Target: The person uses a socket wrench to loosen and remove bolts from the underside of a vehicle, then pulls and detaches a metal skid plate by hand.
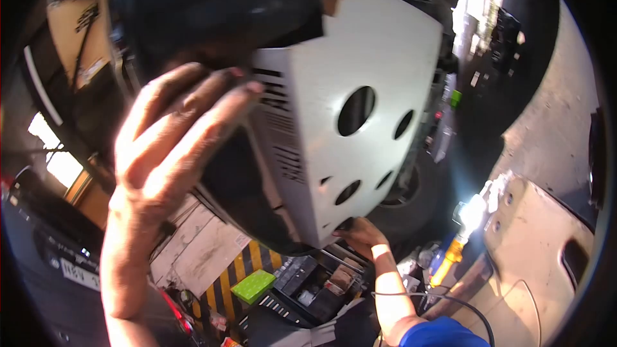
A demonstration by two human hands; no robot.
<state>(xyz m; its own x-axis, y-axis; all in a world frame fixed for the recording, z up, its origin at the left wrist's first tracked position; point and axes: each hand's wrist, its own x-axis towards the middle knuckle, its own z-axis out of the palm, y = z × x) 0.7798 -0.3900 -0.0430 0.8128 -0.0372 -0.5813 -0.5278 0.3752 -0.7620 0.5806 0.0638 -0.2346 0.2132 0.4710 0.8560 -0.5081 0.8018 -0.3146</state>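
A silver metal skid plate (379, 45) with round and oval holes and black lettering on its bent front face is up against the dark bumper (212, 13) of a vehicle. My left hand (173, 135) is raised at the left, fingers stretched out, with the fingertips at the bumper and the plate's lettered face. Whether they press on it is hard to tell. At the plate's lower corner is my right hand (363, 236), its fingers curled at the edge; part of the grip is hidden.
A lit work lamp with a yellow handle (448, 262) shines at the right, beside a beige panel (540, 244) and a cable. Below lie an open toolbox (321, 283), a green box (253, 286) and black-yellow floor stripes. Another vehicle (51, 263) stands at the left.
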